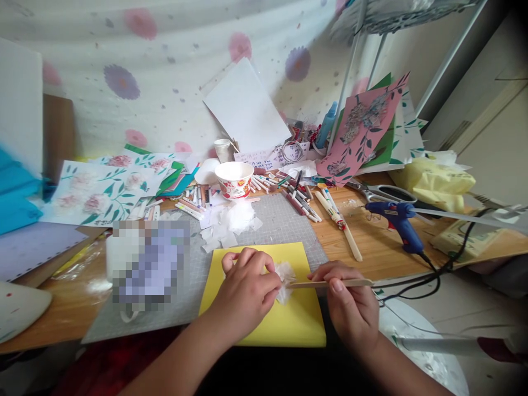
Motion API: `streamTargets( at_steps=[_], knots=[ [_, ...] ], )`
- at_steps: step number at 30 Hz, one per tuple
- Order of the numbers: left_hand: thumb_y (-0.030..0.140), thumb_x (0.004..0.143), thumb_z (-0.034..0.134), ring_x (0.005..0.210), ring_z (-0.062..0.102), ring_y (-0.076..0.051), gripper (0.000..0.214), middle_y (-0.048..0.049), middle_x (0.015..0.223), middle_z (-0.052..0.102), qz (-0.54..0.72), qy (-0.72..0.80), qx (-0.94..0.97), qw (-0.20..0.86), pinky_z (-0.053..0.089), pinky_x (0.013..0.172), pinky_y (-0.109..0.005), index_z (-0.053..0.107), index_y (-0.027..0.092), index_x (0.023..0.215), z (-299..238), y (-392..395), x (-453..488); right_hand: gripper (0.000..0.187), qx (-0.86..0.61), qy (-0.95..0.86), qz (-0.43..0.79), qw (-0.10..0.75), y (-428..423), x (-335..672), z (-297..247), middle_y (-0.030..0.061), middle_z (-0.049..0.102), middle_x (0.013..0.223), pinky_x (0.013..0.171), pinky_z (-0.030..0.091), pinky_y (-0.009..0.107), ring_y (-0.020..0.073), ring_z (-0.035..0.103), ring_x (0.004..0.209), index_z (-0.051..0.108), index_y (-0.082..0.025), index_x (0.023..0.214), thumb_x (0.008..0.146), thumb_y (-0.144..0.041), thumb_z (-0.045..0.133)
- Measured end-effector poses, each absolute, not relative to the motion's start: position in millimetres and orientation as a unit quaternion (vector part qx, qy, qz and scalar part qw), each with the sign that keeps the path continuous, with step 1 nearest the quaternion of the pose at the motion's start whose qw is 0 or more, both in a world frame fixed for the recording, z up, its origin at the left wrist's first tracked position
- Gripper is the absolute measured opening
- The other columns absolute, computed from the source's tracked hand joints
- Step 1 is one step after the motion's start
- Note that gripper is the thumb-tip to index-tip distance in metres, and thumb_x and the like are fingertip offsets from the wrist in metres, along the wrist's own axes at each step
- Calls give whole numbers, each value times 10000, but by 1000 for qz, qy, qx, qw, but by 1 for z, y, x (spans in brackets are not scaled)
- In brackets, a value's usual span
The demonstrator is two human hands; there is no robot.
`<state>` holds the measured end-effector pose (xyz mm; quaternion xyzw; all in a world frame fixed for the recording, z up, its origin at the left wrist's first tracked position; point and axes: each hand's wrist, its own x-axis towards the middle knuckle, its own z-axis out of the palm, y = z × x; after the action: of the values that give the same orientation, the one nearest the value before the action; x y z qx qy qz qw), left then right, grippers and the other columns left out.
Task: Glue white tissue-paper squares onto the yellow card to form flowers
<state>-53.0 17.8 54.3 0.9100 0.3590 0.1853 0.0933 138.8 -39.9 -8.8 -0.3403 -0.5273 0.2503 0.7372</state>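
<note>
My right hand [353, 302] is closed around a flat wooden craft stick [319, 284], whose tip points left and touches a crumpled piece of thin white tissue paper [285, 272]. On that tissue rests my left hand [249, 280], fingers bent and thumb and fingertips pinched at its left side. What lies between those fingertips is partly hidden, though it looks like the white tissue. Beneath both lies a yellow sheet of paper or card [284, 330], near the table's front edge.
A grey cutting mat [165, 319] lies under the yellow sheet. Torn white tissue pieces [235, 220], a paper bowl [234, 181] and scattered markers [297, 204] sit behind. At right are a blue glue gun [398, 220] with cables and scissors [383, 192]. Flower pictures [99, 192] lie left.
</note>
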Motion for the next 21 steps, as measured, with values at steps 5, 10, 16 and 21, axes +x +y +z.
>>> streamTargets(
  at_steps=[5, 10, 16, 21],
  knots=[
    [35, 795, 624, 989, 508, -229, 227, -12, 1014, 627, 202, 336, 917, 73, 225, 828, -432, 656, 252, 855, 53, 16, -54, 176, -340, -569, 255, 704, -43, 143, -9, 52, 648, 864, 763, 487, 408, 224, 627, 849, 637, -235, 996, 978, -166, 476],
    [7, 816, 587, 984, 498, -231, 264, -10, 1005, 628, 206, 305, 928, 56, 221, 816, -434, 663, 259, 833, 51, 15, -56, 189, -330, -533, 245, 740, -41, 141, -9, 41, 645, 854, 762, 499, 414, 221, 627, 838, 646, -244, 1003, 977, -166, 475],
    [4, 822, 583, 981, 489, -229, 272, -11, 991, 631, 213, 299, 929, 50, 220, 823, -440, 678, 257, 800, 51, 13, -59, 178, -357, -512, 220, 750, -37, 138, -13, 34, 637, 849, 734, 504, 402, 213, 622, 812, 650, -247, 1000, 964, -156, 501],
    [-8, 814, 551, 980, 489, -229, 307, -9, 989, 630, 216, 303, 926, 63, 217, 827, -439, 686, 268, 813, 50, 11, -61, 147, -402, -466, 216, 758, -36, 136, -11, 38, 653, 867, 756, 484, 385, 205, 615, 836, 667, -237, 948, 969, -198, 527]
  ],
)
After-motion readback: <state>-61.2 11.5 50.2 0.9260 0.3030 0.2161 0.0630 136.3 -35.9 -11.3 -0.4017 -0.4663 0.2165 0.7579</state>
